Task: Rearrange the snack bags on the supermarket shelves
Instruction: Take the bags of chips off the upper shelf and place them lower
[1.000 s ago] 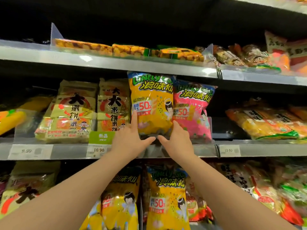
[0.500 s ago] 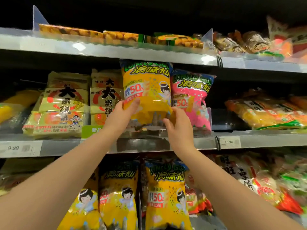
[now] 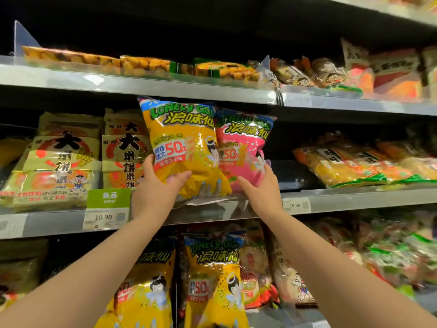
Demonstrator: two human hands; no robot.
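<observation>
A yellow snack bag (image 3: 184,143) stands on the middle shelf (image 3: 354,200), tilted a little to the left. My left hand (image 3: 156,190) grips its lower left corner, thumb across the front. Beside it on the right stands a pink snack bag (image 3: 243,150) of the same brand. My right hand (image 3: 262,188) holds the pink bag's lower right part, fingers behind it and thumb on the front. The yellow bag overlaps the pink bag's left edge.
Stacked beige cracker packs (image 3: 66,159) lie left of the yellow bag. Orange packs (image 3: 354,162) lie at the right of the same shelf, past a gap. More yellow bags (image 3: 212,280) stand on the shelf below. Flat packs (image 3: 142,65) fill the upper shelf. Price tags (image 3: 104,217) line the edge.
My left hand has closed around the yellow bag's lower corner and tilted the bag. My right hand has moved from the yellow bag's base onto the pink bag.
</observation>
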